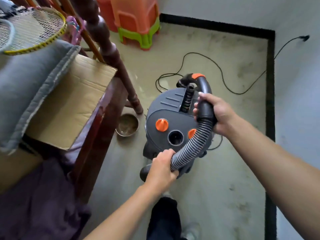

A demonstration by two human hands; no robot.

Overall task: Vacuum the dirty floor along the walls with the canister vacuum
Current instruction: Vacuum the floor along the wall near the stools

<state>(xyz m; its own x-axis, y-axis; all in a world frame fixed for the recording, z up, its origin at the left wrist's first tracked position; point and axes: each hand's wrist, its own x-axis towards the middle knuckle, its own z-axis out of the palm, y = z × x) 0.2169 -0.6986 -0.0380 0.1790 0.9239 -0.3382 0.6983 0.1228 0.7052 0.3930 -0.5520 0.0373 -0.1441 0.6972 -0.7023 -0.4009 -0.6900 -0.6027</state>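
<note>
A grey canister vacuum point(168, 110) with orange knobs stands on the dirty floor point(225, 170) in the middle of the view. Its ribbed hose point(192, 144) curves over the top of the canister. My right hand point(216, 115) grips the black handle end of the hose, whose curved tube with an orange collar point(198, 76) arcs upward. My left hand point(162, 167) grips the lower end of the hose beside the round open port point(175, 137) on the canister. The black power cord point(207, 66) loops across the floor to a wall socket point(304, 38).
A dark wooden chair or bench point(103, 110) with a cardboard box point(72, 101), grey cushion and badminton rackets point(31, 30) stands at the left. A metal bowl point(127, 124) sits on the floor beside it. Stacked orange and green plastic stools point(136, 21) stand at the back. Black skirting point(270, 101) lines the white walls.
</note>
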